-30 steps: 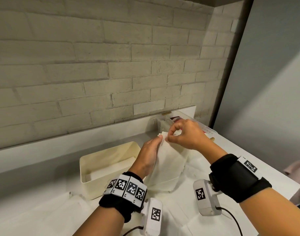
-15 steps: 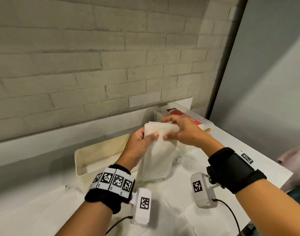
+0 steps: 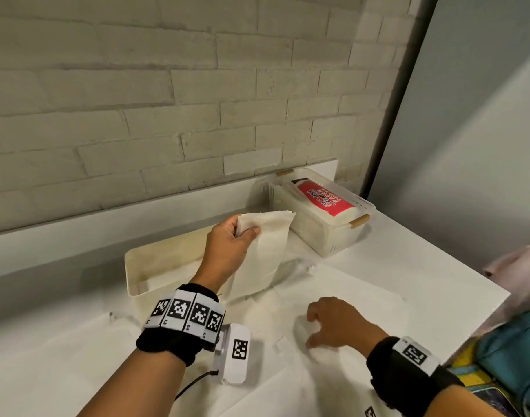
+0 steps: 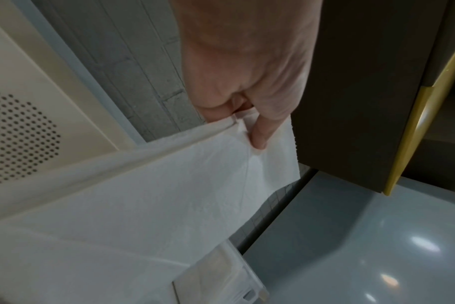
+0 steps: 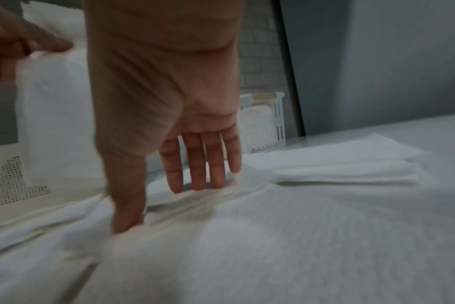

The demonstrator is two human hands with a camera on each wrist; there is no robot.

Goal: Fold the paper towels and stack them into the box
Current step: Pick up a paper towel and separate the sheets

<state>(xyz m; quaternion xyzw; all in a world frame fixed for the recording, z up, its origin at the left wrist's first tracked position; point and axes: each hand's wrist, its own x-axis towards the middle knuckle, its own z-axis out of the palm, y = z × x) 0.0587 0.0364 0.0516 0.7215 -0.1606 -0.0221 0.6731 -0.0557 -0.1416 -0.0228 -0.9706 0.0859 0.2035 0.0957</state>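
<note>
The scene is viewed from above by the head camera, aimed forward and down over the white table [image 3: 408,266] toward the brick wall [image 3: 167,85] at the far side; both wrists are taken in. A close, low look along the left hand [image 4: 247,72] is given by the left wrist camera, tilted upward toward the wall. The tabletop is skimmed by the right wrist camera, faced along the right hand [image 5: 169,113] toward the far wall. The cream box [image 3: 155,263] and the held paper towel [image 3: 266,245] are shared by all three views.
</note>
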